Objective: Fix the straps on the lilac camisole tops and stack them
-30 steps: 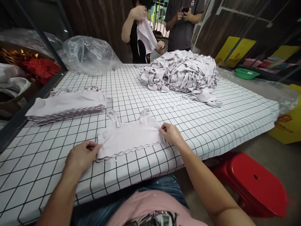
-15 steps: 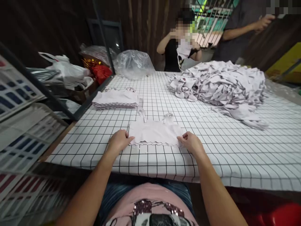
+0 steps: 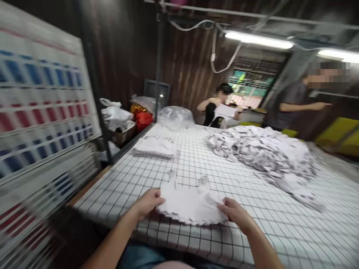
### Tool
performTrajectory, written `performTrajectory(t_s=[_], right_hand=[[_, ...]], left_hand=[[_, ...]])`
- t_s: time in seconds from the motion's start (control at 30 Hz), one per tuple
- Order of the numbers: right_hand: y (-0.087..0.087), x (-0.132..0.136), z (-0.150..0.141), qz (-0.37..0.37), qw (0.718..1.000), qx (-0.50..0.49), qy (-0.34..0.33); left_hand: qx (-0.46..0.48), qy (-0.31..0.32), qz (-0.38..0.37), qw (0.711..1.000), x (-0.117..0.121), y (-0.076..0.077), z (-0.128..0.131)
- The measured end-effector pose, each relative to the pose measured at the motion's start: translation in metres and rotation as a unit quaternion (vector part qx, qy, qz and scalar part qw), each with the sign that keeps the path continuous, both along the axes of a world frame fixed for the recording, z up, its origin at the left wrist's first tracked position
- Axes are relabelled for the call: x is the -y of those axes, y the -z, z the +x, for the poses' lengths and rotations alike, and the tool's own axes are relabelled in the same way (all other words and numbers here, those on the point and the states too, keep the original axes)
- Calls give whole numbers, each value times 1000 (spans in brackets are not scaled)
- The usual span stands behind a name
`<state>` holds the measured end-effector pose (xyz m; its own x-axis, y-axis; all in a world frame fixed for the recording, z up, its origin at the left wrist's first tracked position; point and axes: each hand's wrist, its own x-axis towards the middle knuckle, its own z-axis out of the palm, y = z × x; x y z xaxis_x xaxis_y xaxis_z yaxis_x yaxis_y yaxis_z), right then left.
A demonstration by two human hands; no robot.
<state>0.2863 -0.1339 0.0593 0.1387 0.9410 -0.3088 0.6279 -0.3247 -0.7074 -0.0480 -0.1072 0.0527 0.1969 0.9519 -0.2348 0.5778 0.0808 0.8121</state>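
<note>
A pale lilac strapped garment lies near the front edge of the black-and-white checked table. My left hand pinches its left end with closed fingers. My right hand grips its right end, fingers curled on the cloth. The garment's lower scalloped hem is lifted a little and bunched between my hands. The view is blurred by motion.
A flat stack of folded garments sits at the table's left. A big loose heap of the same garments fills the right. A clear plastic bag lies at the far end. Two people stand beyond the table. Shelving stands at left.
The camera has tilted up, so the table sits lower in view. Both hands stay on the garment's ends; its hem is now raised and bunched instead of lying flat.
</note>
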Motion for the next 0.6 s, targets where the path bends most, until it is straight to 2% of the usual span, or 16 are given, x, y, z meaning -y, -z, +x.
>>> performTrajectory(t_s=[0.03,0.07,0.1,0.17,0.2,0.27,0.33,0.4,0.5,0.6], right_hand=[[-14,1,-5,1,995,-99,-9],[-28,1,-10,1,982,-190,-27],[-42,0,-13,-4,966,-255,-31],[-67,-7,-14,28,945,-326,2],[-77,-14,-12,58,938,-342,26],[-90,-38,-10,73,929,-362,26],[-97,-77,-16,64,920,-386,3],[-104,-126,-34,59,913,-404,-13],[-121,-209,-75,79,909,-409,-11],[-146,-290,-118,142,908,-393,14]], left_hand=[[91,6,-44,995,3,-7,-10],[158,-16,-71,985,4,-15,-19],[193,-32,-91,976,2,-24,-28],[243,-30,-102,964,-8,-47,-40],[267,-9,-104,958,-15,-59,-42],[315,9,-104,943,-36,-81,-46],[338,-25,-80,938,-66,-98,-53],[342,-72,-57,935,-105,-112,-66],[370,-139,-22,918,-175,-134,-86],[412,-190,45,890,-248,-162,-104]])
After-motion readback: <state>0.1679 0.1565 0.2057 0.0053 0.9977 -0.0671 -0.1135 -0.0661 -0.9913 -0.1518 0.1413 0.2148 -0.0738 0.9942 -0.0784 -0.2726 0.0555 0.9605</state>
